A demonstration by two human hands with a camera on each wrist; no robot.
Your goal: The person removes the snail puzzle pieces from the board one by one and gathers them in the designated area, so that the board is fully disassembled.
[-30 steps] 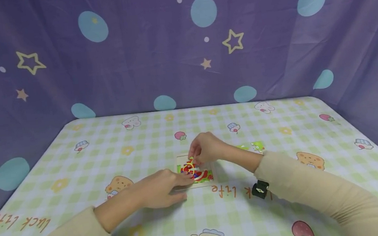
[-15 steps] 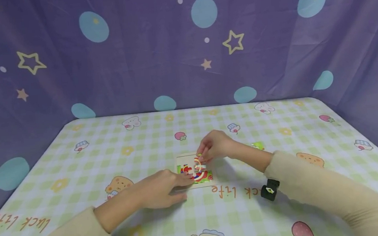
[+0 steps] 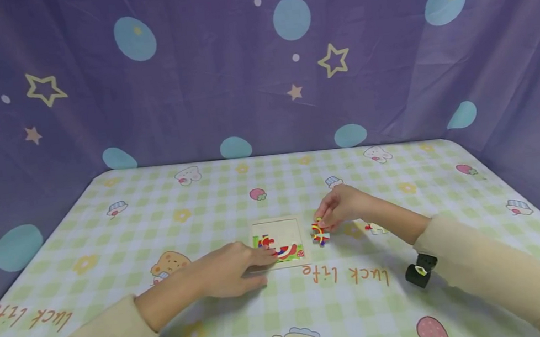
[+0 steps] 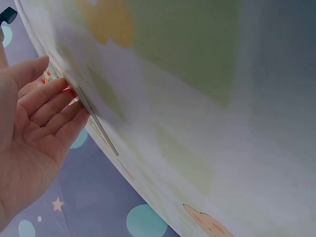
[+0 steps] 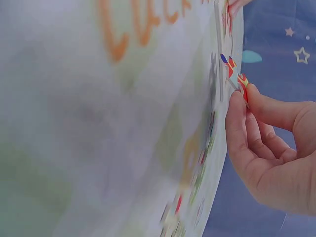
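My right hand (image 3: 343,205) pinches a red, yellow and blue jigsaw puzzle piece (image 3: 319,233) between thumb and fingers, just right of the puzzle tray. In the right wrist view the same piece (image 5: 236,74) stands tilted above the cloth. A pale shallow puzzle tray (image 3: 276,227) lies flat at the middle of the table, with colourful pieces fitted along its near side and its far part bare. My left hand (image 3: 236,267) rests with its fingertips on the near left of the tray, and its extended fingers (image 4: 57,106) touch the tray's edge in the left wrist view.
Other puzzle pieces (image 3: 376,228) lie on the cloth under the right forearm, partly hidden by it. Several pieces show blurred (image 5: 185,197) in the right wrist view. The table wears a checked cloth (image 3: 203,198), and a purple curtain (image 3: 220,85) hangs behind it.
My right hand has moved right, off the tray, taking the pinched puzzle piece out with it. More of the tray's bare base shows. The left hand has stayed in place.
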